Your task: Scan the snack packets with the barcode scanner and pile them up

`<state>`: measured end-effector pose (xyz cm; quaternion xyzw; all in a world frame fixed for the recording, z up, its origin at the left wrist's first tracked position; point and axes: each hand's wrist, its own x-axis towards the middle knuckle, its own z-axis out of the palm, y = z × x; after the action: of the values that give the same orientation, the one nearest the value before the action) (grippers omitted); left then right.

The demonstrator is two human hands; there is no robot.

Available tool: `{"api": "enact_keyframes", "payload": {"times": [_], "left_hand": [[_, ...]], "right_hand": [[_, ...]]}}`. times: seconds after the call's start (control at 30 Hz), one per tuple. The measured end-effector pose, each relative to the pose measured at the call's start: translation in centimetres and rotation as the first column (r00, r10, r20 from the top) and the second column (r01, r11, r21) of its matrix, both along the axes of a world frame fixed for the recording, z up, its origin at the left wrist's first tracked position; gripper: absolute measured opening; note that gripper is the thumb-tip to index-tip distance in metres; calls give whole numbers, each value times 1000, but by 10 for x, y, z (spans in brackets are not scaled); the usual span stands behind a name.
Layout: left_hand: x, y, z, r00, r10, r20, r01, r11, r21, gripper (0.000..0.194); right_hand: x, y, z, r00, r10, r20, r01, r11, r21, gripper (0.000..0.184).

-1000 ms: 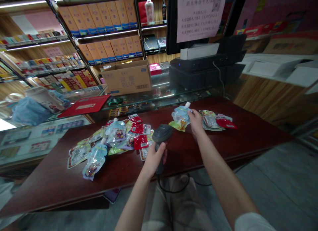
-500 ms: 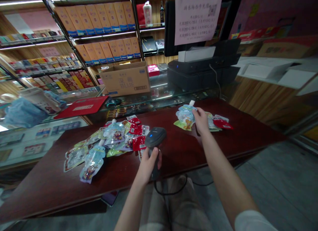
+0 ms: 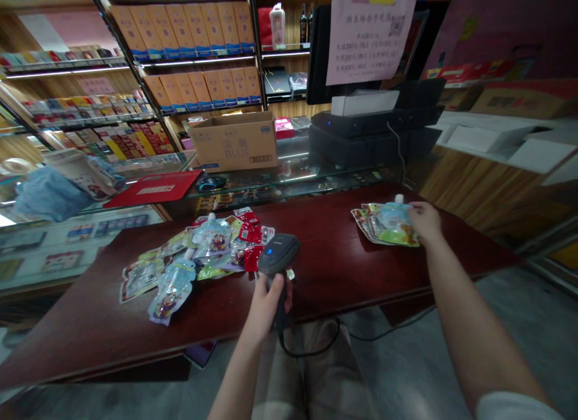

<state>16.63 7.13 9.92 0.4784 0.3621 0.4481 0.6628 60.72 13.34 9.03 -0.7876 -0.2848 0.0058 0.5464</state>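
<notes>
Left hand: we hold the barcode scanner (image 3: pixel 279 254) by its handle, the left hand (image 3: pixel 267 300) closed around it above the near edge of the table (image 3: pixel 325 269). A blue light shows on the scanner head. The cable (image 3: pixel 311 354) loops below that edge, over the lap.

Right hand: we keep the right hand (image 3: pixel 425 222) at the right side of the spouted pouch (image 3: pixel 392 218), fingers bent and narrowly spaced. Whether they pinch the film or merely touch it, we cannot tell. The pouch lies on the stack of packs (image 3: pixel 362 222) toward the table's right corner, its white cap pointing to the far edge.

Cautions:
- Slippage: the film looks slick and the cap is bulky, so we judge that a sideways push could make the stack fan out.
- Dragging: if the fingers catch the pouch on withdrawal, it could follow them toward the right corner.
- Misreading: the scanner head stands just beside the heap of packs (image 3: pixel 212 242) on the left half; a careless trigger pull could register the wrong code.
- Snagging: the cable could catch under the near edge if we lift the scanner abruptly.
</notes>
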Motion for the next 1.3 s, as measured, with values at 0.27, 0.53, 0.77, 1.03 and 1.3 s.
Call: {"api": "enact_keyframes", "payload": {"times": [0.27, 0.53, 0.77, 1.03, 1.3], "left_hand": [[-7, 4, -2, 998, 69, 13, -69, 998, 7, 59], [-13, 1, 8, 996, 80, 32, -80, 997, 10, 57], [-18, 5, 9, 997, 73, 7, -73, 995, 60, 55], [-33, 21, 12, 996, 89, 8, -89, 993, 79, 54], [-35, 33, 11, 994, 103, 35, -105, 994, 43, 52]], "right_hand": [[-10, 1, -11, 996, 49, 68, -35, 981, -192, 12], [-75, -7, 2, 913, 161, 375, -149, 987, -61, 31], [-204, 21, -18, 607, 794, -17, -794, 607, -5, 28], [-271, 65, -25, 544, 839, -19, -766, 487, -420, 35], [-281, 60, -25, 560, 828, -11, -755, 505, -419, 13]]}}
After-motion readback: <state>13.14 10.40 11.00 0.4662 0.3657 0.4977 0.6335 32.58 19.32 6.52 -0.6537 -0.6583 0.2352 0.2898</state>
